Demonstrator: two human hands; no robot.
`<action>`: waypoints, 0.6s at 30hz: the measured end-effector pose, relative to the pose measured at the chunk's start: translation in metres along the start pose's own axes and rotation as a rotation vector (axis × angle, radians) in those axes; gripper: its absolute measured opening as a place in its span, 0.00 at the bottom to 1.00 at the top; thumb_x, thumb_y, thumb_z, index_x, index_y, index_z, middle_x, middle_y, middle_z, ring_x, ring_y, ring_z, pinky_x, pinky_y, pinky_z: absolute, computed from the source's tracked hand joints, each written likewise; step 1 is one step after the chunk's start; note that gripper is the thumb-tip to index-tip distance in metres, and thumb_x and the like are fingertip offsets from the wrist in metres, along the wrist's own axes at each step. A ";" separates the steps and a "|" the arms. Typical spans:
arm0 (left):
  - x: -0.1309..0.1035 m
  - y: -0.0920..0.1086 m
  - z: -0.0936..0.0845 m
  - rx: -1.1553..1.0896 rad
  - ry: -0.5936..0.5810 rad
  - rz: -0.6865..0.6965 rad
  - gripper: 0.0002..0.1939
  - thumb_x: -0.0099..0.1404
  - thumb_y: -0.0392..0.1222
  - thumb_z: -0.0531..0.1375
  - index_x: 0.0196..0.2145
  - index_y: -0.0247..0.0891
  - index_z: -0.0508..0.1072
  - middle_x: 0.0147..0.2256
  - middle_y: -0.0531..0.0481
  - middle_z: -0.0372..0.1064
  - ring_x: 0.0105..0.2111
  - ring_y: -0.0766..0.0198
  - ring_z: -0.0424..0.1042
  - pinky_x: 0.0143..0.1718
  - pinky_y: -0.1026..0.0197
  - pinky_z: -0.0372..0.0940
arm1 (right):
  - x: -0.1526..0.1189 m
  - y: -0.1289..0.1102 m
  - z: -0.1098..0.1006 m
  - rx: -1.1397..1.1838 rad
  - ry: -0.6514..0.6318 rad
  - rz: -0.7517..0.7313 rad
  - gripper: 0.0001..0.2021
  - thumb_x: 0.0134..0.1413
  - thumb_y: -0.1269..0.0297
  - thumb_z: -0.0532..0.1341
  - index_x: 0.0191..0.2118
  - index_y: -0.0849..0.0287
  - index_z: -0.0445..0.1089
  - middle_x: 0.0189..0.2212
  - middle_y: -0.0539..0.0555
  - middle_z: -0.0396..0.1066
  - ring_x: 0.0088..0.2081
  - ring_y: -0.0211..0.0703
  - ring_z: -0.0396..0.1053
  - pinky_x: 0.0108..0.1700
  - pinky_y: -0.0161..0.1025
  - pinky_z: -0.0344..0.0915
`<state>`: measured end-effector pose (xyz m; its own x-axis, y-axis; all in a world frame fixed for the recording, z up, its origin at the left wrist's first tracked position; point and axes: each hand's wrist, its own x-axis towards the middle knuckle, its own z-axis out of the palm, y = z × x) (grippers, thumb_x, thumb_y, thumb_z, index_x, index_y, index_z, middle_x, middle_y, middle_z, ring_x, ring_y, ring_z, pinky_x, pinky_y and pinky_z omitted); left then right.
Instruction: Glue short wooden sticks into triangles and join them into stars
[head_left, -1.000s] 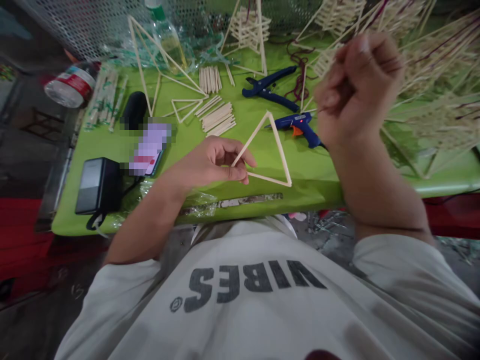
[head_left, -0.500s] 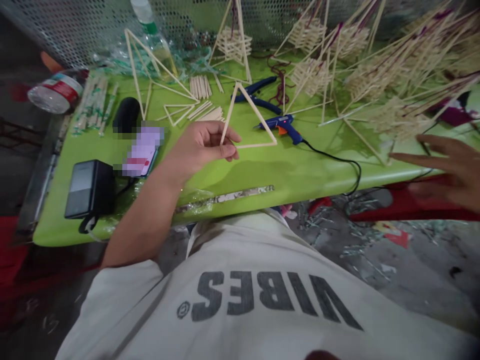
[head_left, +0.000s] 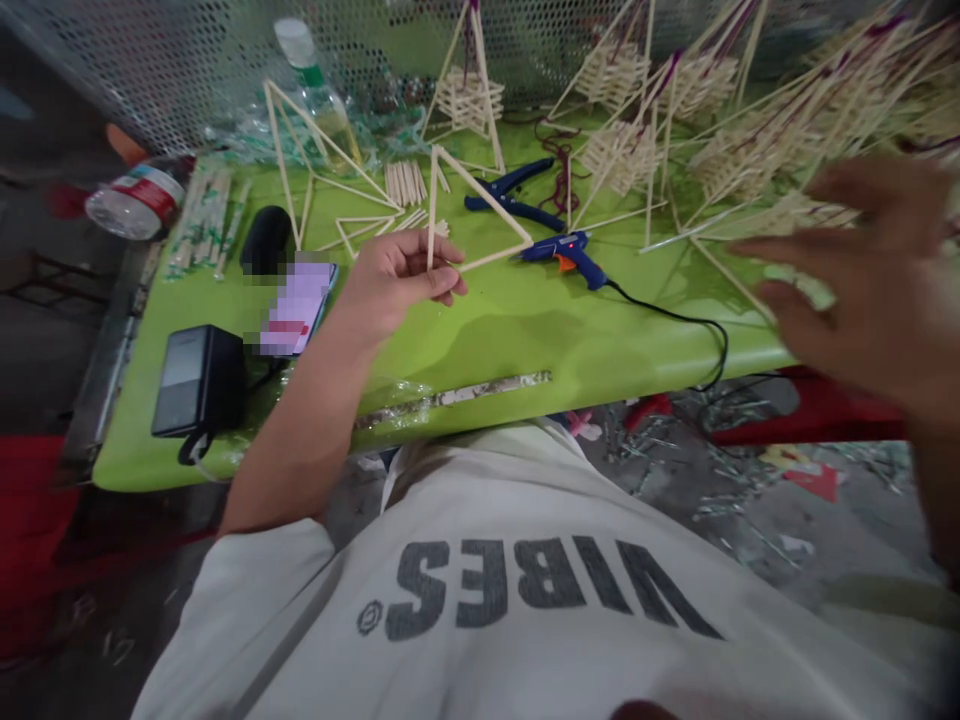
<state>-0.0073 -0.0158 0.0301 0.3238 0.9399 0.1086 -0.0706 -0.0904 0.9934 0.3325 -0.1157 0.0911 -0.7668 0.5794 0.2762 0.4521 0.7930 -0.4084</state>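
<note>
My left hand (head_left: 409,275) pinches one corner of a triangle of wooden sticks (head_left: 484,199), held above the green table. The triangle's far corner appears near the nozzle of a blue hot glue gun (head_left: 574,255), which lies on the table with a small red light on. Blue pliers (head_left: 517,195) rest behind it. My right hand (head_left: 862,290), blurred, is raised over the table's right side with its fingers apart, holding nothing that I can see. Behind it are stick frames with woven stick bodies (head_left: 772,140) and purple thread.
On the left are a phone (head_left: 300,305), a black power bank (head_left: 199,380), a dark cylinder (head_left: 268,240) and wrapped stick bundles (head_left: 199,220). Loose short sticks (head_left: 406,184) lie behind my left hand. A black cord (head_left: 675,318) trails from the glue gun. Wrappers litter the floor.
My left hand has shifted slightly left and up, tilting the triangle so its right corner rises. My right hand has moved inward and up over the table.
</note>
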 end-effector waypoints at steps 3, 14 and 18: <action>0.001 0.002 0.000 -0.038 0.093 0.044 0.11 0.66 0.40 0.82 0.43 0.40 0.87 0.34 0.48 0.85 0.36 0.61 0.87 0.37 0.62 0.81 | 0.043 0.002 0.054 -0.037 -0.094 -0.107 0.49 0.70 0.30 0.76 0.89 0.35 0.65 0.90 0.51 0.60 0.92 0.71 0.52 0.84 0.65 0.69; -0.001 0.010 -0.013 -0.054 0.193 0.133 0.09 0.72 0.45 0.81 0.42 0.44 0.87 0.35 0.50 0.87 0.30 0.67 0.80 0.35 0.63 0.78 | 0.112 0.025 0.139 -0.165 -0.340 0.157 0.46 0.84 0.30 0.60 0.92 0.49 0.55 0.93 0.50 0.49 0.93 0.61 0.49 0.95 0.60 0.49; -0.001 0.012 -0.008 -0.069 0.147 0.137 0.06 0.72 0.38 0.79 0.42 0.42 0.86 0.35 0.51 0.86 0.32 0.65 0.83 0.36 0.61 0.78 | 0.019 0.013 0.086 -0.395 -0.385 0.604 0.36 0.73 0.27 0.68 0.61 0.56 0.87 0.68 0.74 0.83 0.74 0.89 0.78 0.64 0.81 0.84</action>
<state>-0.0158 -0.0149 0.0417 0.1662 0.9588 0.2305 -0.1710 -0.2022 0.9643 0.2844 -0.1100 0.0158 -0.4098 0.8797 -0.2412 0.9096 0.4141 -0.0348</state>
